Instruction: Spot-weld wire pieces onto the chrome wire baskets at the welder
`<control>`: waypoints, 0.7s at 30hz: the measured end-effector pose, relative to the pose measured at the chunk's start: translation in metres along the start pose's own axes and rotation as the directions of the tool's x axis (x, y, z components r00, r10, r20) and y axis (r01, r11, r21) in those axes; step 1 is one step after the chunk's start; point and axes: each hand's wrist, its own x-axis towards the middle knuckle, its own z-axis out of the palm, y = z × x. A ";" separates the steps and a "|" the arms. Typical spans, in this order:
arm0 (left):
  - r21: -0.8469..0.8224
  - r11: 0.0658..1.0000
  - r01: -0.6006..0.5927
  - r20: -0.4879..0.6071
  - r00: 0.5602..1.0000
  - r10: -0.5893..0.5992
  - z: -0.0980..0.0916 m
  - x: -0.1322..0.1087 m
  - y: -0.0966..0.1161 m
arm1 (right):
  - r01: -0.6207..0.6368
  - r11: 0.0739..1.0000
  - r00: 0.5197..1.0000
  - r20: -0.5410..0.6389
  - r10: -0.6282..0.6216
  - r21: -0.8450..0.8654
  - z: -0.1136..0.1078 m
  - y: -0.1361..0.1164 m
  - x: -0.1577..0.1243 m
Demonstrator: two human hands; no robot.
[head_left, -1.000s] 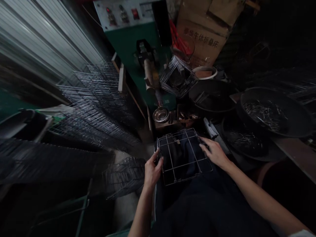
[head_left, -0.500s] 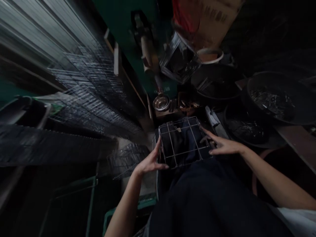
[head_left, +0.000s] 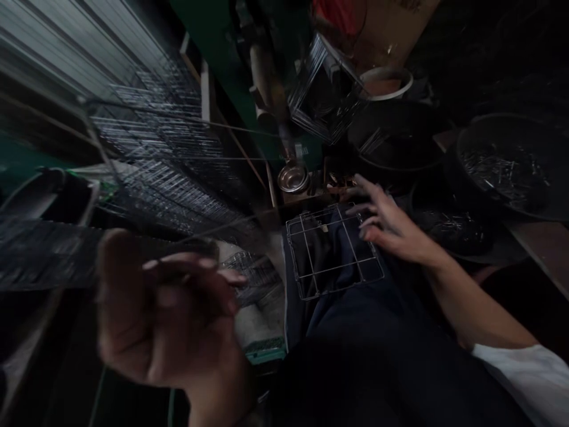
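Note:
On my lap lies a small rectangular wire grid frame [head_left: 336,267], resting on dark blue clothing. My right hand [head_left: 386,225] hovers at its right far corner with the fingers spread; no object shows in it. Close to the camera, my left hand [head_left: 178,320] is raised at the left, blurred, with its fingers curled. A thin wire frame [head_left: 186,119], faint and smeared, extends from around the left fingers up across the left side of the view. Its exact shape is hard to make out.
A stack of wire grids [head_left: 164,154] stands at the left. Ahead are a machine with a metal bowl [head_left: 292,178] and several wire frames [head_left: 311,89]. At the right sit dark basins [head_left: 466,207], one with small metal pieces [head_left: 502,172], and a white-rimmed bucket [head_left: 386,89].
My left hand has left the grid on my lap and risen toward the camera at the left, where a wire frame now shows. My right hand has lifted off the grid's side, moving up.

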 end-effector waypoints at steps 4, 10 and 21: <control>-0.219 0.951 0.217 0.081 0.976 -0.204 0.016 -0.021 -0.027 | 0.022 0.990 0.995 -0.104 -0.008 0.138 0.037 -0.008 -0.001; 0.091 0.872 0.481 0.224 0.843 -0.488 0.007 -0.023 -0.108 | -0.173 0.979 0.959 -0.245 0.143 -0.108 0.030 0.029 -0.015; 0.344 0.894 0.288 0.359 0.839 -0.409 0.004 -0.025 -0.137 | -0.182 0.910 0.972 -0.210 0.108 -0.372 0.025 0.046 -0.027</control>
